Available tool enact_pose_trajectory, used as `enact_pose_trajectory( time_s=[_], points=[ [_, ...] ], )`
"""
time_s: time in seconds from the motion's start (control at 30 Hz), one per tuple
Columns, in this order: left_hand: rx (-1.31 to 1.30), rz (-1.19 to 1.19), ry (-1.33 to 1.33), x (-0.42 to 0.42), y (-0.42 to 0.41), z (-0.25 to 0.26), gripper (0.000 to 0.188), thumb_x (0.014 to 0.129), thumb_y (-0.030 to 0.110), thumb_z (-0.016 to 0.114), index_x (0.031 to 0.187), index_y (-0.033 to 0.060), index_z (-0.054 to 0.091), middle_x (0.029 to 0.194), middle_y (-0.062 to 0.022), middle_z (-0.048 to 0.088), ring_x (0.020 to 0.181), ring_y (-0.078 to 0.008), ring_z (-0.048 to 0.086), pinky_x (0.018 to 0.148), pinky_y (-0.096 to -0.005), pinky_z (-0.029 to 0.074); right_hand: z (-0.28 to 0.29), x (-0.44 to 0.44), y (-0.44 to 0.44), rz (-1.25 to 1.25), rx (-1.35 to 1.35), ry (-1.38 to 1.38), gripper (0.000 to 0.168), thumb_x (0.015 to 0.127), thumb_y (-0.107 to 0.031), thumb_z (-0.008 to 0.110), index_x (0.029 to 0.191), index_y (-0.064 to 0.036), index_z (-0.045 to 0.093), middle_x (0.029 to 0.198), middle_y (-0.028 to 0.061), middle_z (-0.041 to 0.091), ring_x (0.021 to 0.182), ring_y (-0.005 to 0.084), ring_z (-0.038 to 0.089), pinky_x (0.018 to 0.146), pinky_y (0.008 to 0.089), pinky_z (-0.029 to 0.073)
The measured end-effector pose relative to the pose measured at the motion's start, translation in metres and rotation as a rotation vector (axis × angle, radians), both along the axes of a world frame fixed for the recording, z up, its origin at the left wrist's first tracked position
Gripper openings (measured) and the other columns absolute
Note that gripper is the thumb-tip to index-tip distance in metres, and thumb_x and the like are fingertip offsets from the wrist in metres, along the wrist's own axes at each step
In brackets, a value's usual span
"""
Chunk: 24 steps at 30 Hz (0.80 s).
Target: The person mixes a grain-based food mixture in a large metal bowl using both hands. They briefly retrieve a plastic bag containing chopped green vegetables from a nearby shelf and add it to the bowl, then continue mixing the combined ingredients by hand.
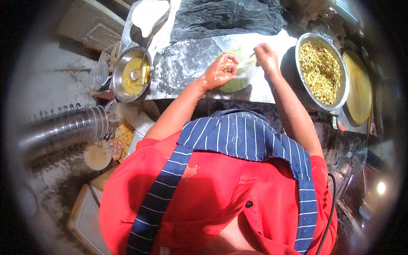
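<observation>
My left hand (220, 71), wet and flecked with bits of food, hovers with curled fingers over a pale green round (236, 84) on the floured worktop (185, 68). I cannot tell whether its fingers hold anything. To its right, my right hand (267, 59) is raised and blurred, with something thin and pale by its fingertips that is too unclear to name. A wide metal bowl (345, 92) of chopped, yellow-green filling (319, 73) stands to the right of the hands. At the left is a steel bowl (116, 86) of yellowish liquid with a ladle (135, 74) in it.
Black plastic sheeting (226, 16) covers the worktop's far part. A container of white stuff (149, 14) stands at the far left. A round, yellowish griddle or lid (358, 87) lies beyond the filling bowl. Ribbed metal cookware (63, 130) and a pale round container (97, 155) are at the left.
</observation>
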State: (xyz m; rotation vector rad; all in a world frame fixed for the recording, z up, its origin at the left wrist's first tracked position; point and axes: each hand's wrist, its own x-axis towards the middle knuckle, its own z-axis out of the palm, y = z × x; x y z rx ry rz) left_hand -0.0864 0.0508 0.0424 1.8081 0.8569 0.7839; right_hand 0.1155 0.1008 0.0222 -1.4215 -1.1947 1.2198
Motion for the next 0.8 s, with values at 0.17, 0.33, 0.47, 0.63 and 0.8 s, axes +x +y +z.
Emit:
enact_pose_trajectory(
  time_s=[0.17, 0.33, 0.47, 0.63, 0.8],
  points=[
    [0.063, 0.115, -0.018, -0.042, -0.009, -0.021, 0.028, 0.065, 0.006, 0.053, 0.092, 0.01, 0.059, 0.12, -0.009, 0.038, 0.095, -0.0187, 0.046, 0.077, -0.0287, 0.04, 0.01, 0.031, -0.002, 0.04, -0.372, 0.434, 0.027, 0.074, -0.018, 0.063, 0.093, -0.002, 0.054, 0.072, 0.0012, 0.052, 0.058, 0.0094, 0.045, 0.056, 0.0254, 0.04],
    [0.169, 0.264, 0.056, -0.024, 0.018, -0.013, 0.049, 0.059, 0.019, 0.071, 0.105, 0.0137, 0.058, 0.125, -0.0104, 0.034, 0.1, -0.0222, 0.047, 0.084, -0.0337, 0.042, 0.016, 0.026, -0.02, 0.49, -0.087, -0.238, 0.05, 0.07, -0.03, 0.07, 0.109, -0.005, 0.05, 0.073, 0.0023, 0.051, 0.063, 0.012, 0.049, 0.058, 0.026, 0.042],
    [0.433, 0.127, 0.373, 0.004, 0.037, -0.015, 0.034, 0.059, 0.017, 0.069, 0.092, 0.011, 0.06, 0.132, -0.0141, 0.03, 0.107, -0.0301, 0.045, 0.089, -0.0405, 0.04, -0.001, 0.008, -0.015, 0.515, 0.084, -0.51, 0.033, 0.071, -0.025, 0.064, 0.097, -0.006, 0.056, 0.071, 0.0095, 0.057, 0.066, 0.0183, 0.056, 0.061, 0.0315, 0.045],
    [0.543, 0.236, 0.441, 0.005, 0.043, -0.015, 0.018, 0.059, 0.014, 0.066, 0.072, 0.0057, 0.055, 0.13, -0.015, 0.036, 0.115, -0.0328, 0.04, 0.091, -0.0412, 0.038, -0.005, 0.024, -0.015, 0.442, 0.145, -0.435, 0.023, 0.074, -0.021, 0.057, 0.087, -0.002, 0.057, 0.073, 0.0131, 0.059, 0.067, 0.0241, 0.056, 0.062, 0.0363, 0.043],
    [0.381, 0.515, 0.087, -0.022, 0.048, -0.02, 0.011, 0.065, 0.009, 0.062, 0.069, 0.0028, 0.055, 0.13, -0.0136, 0.035, 0.109, -0.0284, 0.043, 0.092, -0.0388, 0.036, 0.003, 0.067, -0.03, 0.228, -0.166, -0.367, 0.044, 0.074, -0.035, 0.062, 0.102, -0.001, 0.058, 0.091, 0.0182, 0.062, 0.083, 0.0218, 0.06, 0.074, 0.0326, 0.046]
  ],
)
